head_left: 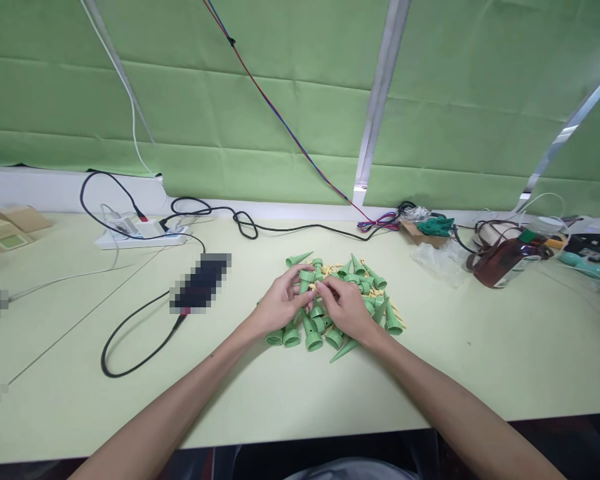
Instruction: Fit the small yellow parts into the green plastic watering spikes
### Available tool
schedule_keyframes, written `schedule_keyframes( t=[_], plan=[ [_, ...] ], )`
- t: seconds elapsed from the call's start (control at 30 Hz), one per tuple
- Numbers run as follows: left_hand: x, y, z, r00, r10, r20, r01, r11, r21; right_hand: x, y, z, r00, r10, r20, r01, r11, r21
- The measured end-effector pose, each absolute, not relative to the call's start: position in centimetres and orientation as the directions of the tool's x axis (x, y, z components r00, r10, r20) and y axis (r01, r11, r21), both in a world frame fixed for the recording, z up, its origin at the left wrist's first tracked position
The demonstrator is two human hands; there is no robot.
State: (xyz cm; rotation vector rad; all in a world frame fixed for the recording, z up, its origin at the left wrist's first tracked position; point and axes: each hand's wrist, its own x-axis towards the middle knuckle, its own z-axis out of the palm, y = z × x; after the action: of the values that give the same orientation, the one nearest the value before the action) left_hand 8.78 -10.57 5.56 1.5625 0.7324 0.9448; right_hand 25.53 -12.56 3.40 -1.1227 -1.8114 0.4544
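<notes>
A heap of green plastic cones [360, 280] lies on the pale green table [280, 387], mixed with small yellow pieces [375, 291]. Both hands meet over the near side of the heap. My left hand [280, 305] pinches an upright green cone [306, 279] between thumb and fingers. My right hand [347, 308] is closed at the same spot, its fingertips touching that cone or something small next to it; what it grips is hidden. Several cones [300, 335] lie just under and in front of my hands.
A blurred dark device [201, 282] with a black cable [130, 347] lies to the left. A white power strip [140, 233] with plugs sits at the back left. A brown bottle [505, 260], a plastic bag [440, 260] and clutter stand at the right. Cardboard boxes [5, 227] are far left.
</notes>
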Motion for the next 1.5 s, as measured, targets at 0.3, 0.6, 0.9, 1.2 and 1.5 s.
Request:
schedule_keyframes(
  t=[0.3, 0.6, 0.9, 1.2, 1.5],
  plan=[
    [8.6, -10.4, 5.3, 0.474, 0.856, 0.207, -0.012, -0.229, 0.973, 25.4, -12.4, 3.3, -0.123, 0.848, 0.515, 0.509, 0.499, -0.701],
    [8.6, -10.9, 5.7, 0.436, 0.863, 0.256, -0.097, -0.239, 0.966, 25.6, -12.4, 3.6, -0.084, 0.87, 0.486, 0.475, 0.464, -0.748],
    [8.4, -10.7, 5.9, 0.525, 0.841, 0.128, -0.173, -0.043, 0.984, 25.9, -12.4, 4.3, 0.019, 0.862, 0.507, 0.455, 0.444, -0.772],
    [8.3, -11.1, 6.3, 0.65, 0.759, -0.028, -0.259, 0.256, 0.931, 26.1, -11.2, 3.2, -0.006, 0.93, 0.367, 0.18, 0.362, -0.915],
    [8.2, -11.0, 6.3, 0.689, 0.722, 0.061, -0.194, 0.103, 0.976, 26.0, -11.4, 3.8, -0.074, 0.922, 0.381, 0.174, 0.388, -0.905]
  ],
)
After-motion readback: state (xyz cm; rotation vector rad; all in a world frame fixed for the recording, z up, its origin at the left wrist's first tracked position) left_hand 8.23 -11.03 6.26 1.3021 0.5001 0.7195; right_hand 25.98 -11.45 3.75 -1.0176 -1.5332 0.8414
